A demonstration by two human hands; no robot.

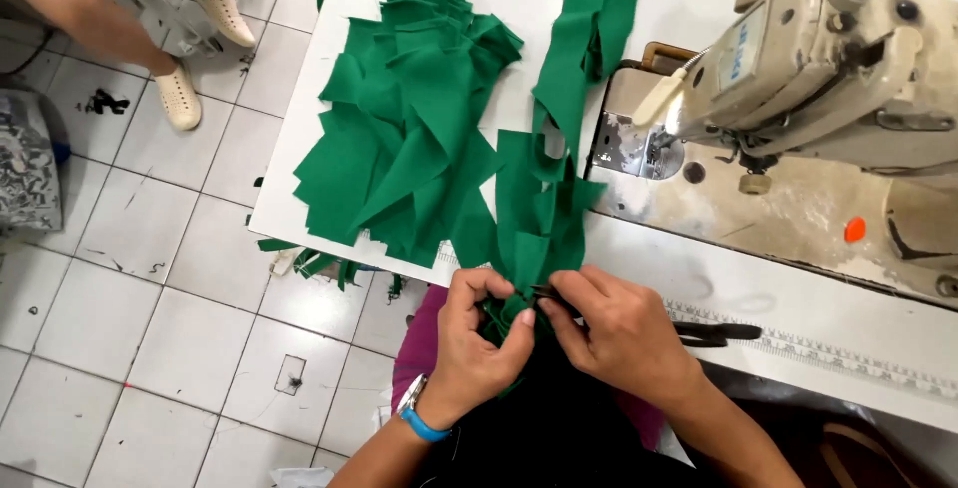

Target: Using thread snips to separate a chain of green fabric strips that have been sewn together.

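My left hand (479, 343) and my right hand (619, 333) meet at the table's near edge, both pinching the end of a chain of green fabric pieces (539, 219). The right hand also grips black thread snips (714, 332), whose handles stick out to the right. The blades are hidden between my fingers. A blue band (424, 426) circles my left wrist. The green chain runs up the table toward the sewing machine (798, 59).
A heap of green fabric pieces (404, 119) lies on the white table (289, 164) at left. A measuring tape strip (828, 353) runs along the table's front edge. Another person's legs and pale shoes (180, 94) stand on the tiled floor at top left.
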